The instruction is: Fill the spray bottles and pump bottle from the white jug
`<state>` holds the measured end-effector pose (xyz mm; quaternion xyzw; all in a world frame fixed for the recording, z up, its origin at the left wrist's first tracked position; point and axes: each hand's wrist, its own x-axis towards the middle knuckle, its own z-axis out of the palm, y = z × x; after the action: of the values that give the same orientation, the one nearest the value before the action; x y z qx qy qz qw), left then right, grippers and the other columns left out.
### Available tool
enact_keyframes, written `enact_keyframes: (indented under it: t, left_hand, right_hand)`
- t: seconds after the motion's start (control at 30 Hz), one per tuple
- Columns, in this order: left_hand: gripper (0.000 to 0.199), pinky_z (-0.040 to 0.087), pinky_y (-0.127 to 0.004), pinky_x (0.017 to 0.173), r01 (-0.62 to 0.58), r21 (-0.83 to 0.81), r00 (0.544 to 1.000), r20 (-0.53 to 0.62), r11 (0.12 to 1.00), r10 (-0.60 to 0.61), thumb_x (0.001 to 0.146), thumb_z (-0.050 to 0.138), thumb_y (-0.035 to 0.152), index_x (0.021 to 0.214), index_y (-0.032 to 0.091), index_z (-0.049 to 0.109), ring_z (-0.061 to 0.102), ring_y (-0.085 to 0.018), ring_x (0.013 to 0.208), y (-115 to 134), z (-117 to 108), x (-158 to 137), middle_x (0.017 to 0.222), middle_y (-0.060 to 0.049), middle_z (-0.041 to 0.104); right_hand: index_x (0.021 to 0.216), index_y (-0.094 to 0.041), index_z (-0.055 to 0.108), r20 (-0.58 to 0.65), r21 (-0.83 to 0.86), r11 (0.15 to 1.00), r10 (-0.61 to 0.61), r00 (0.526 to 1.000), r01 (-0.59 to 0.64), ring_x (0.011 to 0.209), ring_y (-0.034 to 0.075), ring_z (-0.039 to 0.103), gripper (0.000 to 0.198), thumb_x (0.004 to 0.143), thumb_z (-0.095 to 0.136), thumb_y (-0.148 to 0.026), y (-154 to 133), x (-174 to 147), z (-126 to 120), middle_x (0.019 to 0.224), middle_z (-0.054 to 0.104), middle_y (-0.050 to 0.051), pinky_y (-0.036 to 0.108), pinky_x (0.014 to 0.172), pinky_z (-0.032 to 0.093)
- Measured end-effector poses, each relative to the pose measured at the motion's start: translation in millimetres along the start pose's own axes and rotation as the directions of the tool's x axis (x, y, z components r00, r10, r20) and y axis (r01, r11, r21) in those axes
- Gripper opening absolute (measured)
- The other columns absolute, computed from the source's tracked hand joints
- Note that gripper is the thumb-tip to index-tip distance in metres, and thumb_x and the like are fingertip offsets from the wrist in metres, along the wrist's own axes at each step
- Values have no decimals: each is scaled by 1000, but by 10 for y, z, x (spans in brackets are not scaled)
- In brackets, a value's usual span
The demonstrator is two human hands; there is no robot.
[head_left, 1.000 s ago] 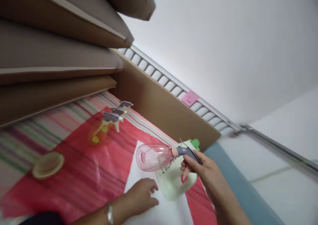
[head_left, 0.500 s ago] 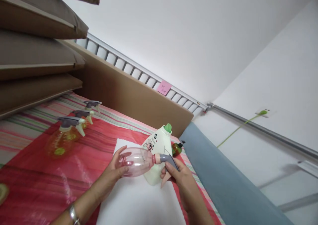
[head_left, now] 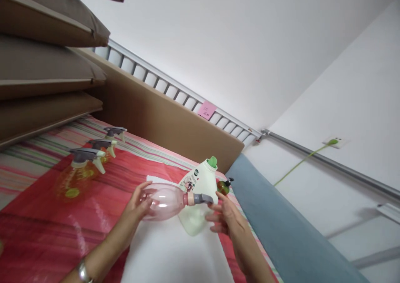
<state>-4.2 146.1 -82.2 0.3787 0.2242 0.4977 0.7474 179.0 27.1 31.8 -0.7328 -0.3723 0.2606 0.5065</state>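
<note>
A clear pink spray bottle [head_left: 167, 200] lies sideways in the air, its base in my left hand [head_left: 140, 202], whose fingers and thumb wrap round it. Its grey spray head [head_left: 202, 198] points to the right; a peach collar joins the two. My right hand [head_left: 229, 216] is beside the tip of the head, fingers apart and holding nothing; I cannot tell if a fingertip touches it. Behind the bottle stands a pale green jug [head_left: 200, 179] with a green spout and a flower label. A white sheet [head_left: 176, 254] lies below.
At left stand several yellow spray bottles [head_left: 73, 187] with grey heads on a red cloth [head_left: 131, 170]. A small green pump bottle [head_left: 223, 187] is behind my right hand. Brown cushions [head_left: 46, 62] are stacked at upper left; a brown board [head_left: 162, 116] runs along the back.
My right hand has let go of the spray head, and its fingers have spread. The pink bottle has moved slightly left with my left hand, and its head has turned.
</note>
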Motion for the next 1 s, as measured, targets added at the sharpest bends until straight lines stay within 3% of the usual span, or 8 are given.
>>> enact_keyframes:
  t: [0.13, 0.27, 0.4, 0.57, 0.67, 0.77, 0.87, 1.0]
  left_hand:
    - [59, 48, -29, 67, -162, 76, 986, 60, 984, 157, 61, 72, 38, 113, 25, 46, 56, -22, 90, 0, -13, -24, 112, -8, 53]
    - [56, 47, -28, 64, -89, 28, 994, 70, 996, 86, 67, 66, 41, 116, 25, 44, 57, -20, 85, 12, 3, -45, 111, -8, 53]
    - [49, 45, -26, 56, 124, -21, 989, 88, 992, -121, 76, 53, 47, 118, 25, 41, 56, -15, 71, 48, 28, -37, 104, -7, 54]
    - [54, 47, -28, 69, -118, 81, 992, 58, 990, 114, 69, 65, 41, 116, 24, 44, 55, -21, 92, 62, -7, -43, 113, -8, 52]
    - [59, 46, -31, 79, -220, 137, 974, 94, 966, 208, 64, 71, 36, 116, 24, 45, 52, -25, 102, 55, -57, -53, 118, -10, 51]
    - [60, 41, -34, 91, -304, 189, 950, 132, 934, 283, 65, 71, 32, 118, 24, 44, 48, -26, 110, 53, -98, -53, 121, -9, 50]
    - [59, 39, -35, 94, -335, 195, 941, 123, 922, 316, 66, 70, 31, 119, 24, 44, 47, -26, 112, 67, -110, -43, 121, -9, 50]
    - [60, 47, -33, 79, -251, 126, 966, 88, 960, 242, 65, 69, 35, 118, 24, 44, 51, -26, 104, 75, -98, -16, 120, -10, 51]
  right_hand:
    - [130, -16, 34, 81, 116, 988, 88, 993, -97, 61, 21, 65, 70, 77, 48, -59, -70, -59, 144, 91, 64, 12, 28, 43, 47]
    - [136, -24, 25, 116, 28, 976, -217, 969, 215, 92, 24, 63, 70, 77, 60, -35, -84, -110, 188, 116, 58, 11, 34, 70, 52]
    - [135, -31, 31, 126, -165, 849, -487, 865, 502, 121, 24, 44, 61, 80, 57, -30, -55, -175, 148, 131, 50, 6, 44, 103, 30]
    - [136, -34, 26, 99, 221, 950, -247, 964, 221, 124, 26, 40, 69, 76, 60, -45, -56, -152, 102, 144, 31, 7, 45, 96, 39]
    - [132, -26, 36, 64, 373, 928, -10, 998, -15, 116, 28, 49, 64, 79, 46, -60, -56, -120, 81, 137, 42, 12, 43, 89, 45]
    - [128, -16, 42, 182, 402, 899, 111, 977, -177, 98, 28, 60, 66, 79, 44, -61, -65, -114, 45, 121, 55, 16, 43, 77, 50]
    - [128, -19, 43, 304, 385, 907, 52, 951, -172, 94, 27, 62, 59, 77, 59, -45, -69, -140, 7, 125, 53, 15, 42, 79, 49]
    - [131, -29, 39, 281, 310, 950, -54, 958, -37, 118, 25, 48, 69, 69, 71, -28, -12, -168, 13, 140, 38, 9, 37, 92, 43]
